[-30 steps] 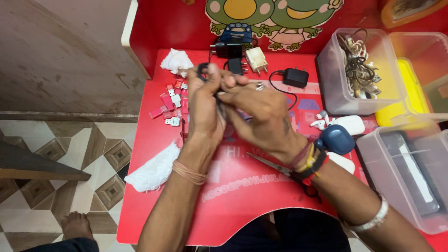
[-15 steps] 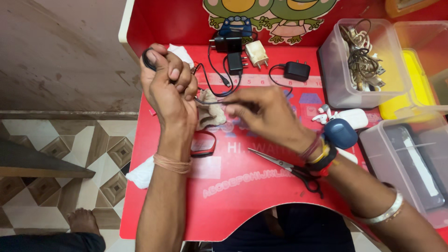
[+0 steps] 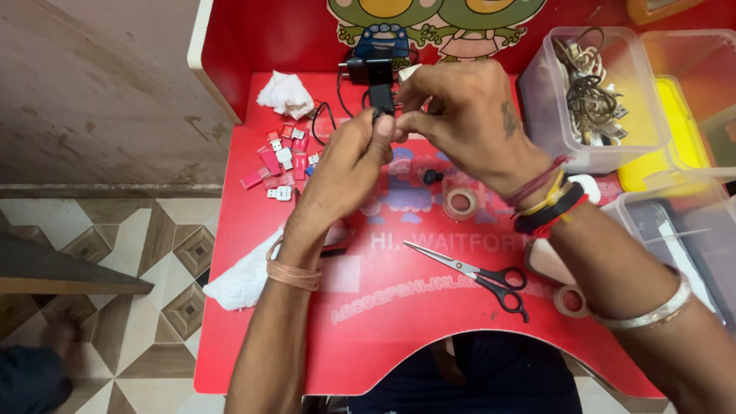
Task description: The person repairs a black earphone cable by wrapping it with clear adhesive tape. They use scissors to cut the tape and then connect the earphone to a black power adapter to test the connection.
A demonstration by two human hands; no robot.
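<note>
Nearest the body, a pair of steel scissors (image 3: 469,271) with black plastic loops lies flat on the smooth red table (image 3: 383,337), a crumpled white cloth (image 3: 244,277) at the table's left edge. A roll of tape (image 3: 461,203) sits just beyond the scissors. Above it the left hand (image 3: 345,172) and right hand (image 3: 460,111) meet, fingertips pinched together on a small black ring-shaped piece (image 3: 381,116), the other fingers loosely curled. Left of them lies a scatter of small red and white plastic plugs (image 3: 280,165). Farther back, a clear plastic box (image 3: 590,100) holds tangled cables. Half a second ago the left hand was raised alone at the left, the right lower; now both have joined near the table's far edge.
</note>
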